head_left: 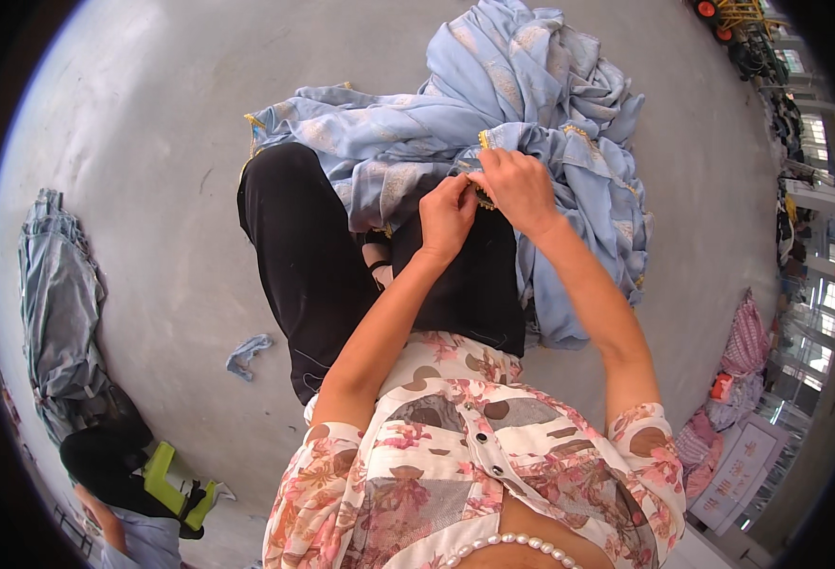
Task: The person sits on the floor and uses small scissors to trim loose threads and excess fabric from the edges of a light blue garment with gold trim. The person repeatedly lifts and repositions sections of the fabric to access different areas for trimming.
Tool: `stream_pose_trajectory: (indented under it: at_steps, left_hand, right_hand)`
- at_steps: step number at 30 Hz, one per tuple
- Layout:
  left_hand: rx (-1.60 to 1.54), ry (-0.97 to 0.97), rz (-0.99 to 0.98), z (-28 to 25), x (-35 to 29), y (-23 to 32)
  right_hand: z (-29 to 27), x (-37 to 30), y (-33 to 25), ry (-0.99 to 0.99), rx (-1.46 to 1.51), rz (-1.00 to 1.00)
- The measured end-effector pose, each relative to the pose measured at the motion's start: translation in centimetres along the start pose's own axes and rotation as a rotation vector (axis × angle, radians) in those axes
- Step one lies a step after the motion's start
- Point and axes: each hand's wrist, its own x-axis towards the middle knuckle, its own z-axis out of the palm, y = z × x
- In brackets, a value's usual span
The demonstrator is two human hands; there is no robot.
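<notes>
I am sitting on the grey concrete floor (171, 142) with my legs in black trousers (308, 256) stretched out ahead of me. A heap of light blue cloth (522, 85) lies over my knees and spreads far and to the right of them. My left hand (446, 216) and my right hand (520, 188) meet at the near edge of that cloth, touching each other. Both are closed in a pinch: the fingers of each hand grip the cloth's edge where a short strip of gold trim (484, 197) shows between them. More of that gold trim runs along the cloth's edge farther away, near the left corner of the heap.

A small scrap of blue cloth (247, 353) lies on the floor to the left of my left leg, well apart from the heap. Farther left a long pile of grey-blue cloth (57, 303) lies along the floor. Near its close end sits another person in dark clothes (105, 455) beside a small green stool (166, 479). On the right, near me, there is a bundle of pink cloth (744, 337).
</notes>
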Motion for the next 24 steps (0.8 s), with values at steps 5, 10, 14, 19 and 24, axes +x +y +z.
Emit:
stream_pose_trajectory:
  at_steps: [5, 10, 14, 19, 24]
  left_hand:
    - [0.011, -0.029, -0.001, -0.2, 0.0, 0.0]
    - [0.011, -0.023, -0.025, -0.2, 0.1, 0.1]
    - [-0.005, -0.022, -0.062, -0.4, 0.1, 0.3]
    - [0.04, -0.009, -0.021, -0.2, 0.1, -0.1]
    - [0.162, -0.042, 0.057, 0.0, 0.1, 0.2]
  right_hand:
    - [0.4, -0.3, 0.3, 0.034, 0.076, 0.019]
    - [1.2, -0.8, 0.4, 0.067, 0.205, 0.167]
    - [1.5, -1.2, 0.7, 0.144, 0.4, 0.402]
    - [0.0, -1.3, 0.6, -0.002, 0.38, 0.303]
    - [-0.6, 0.0, 0.3, -0.081, 0.215, 0.226]
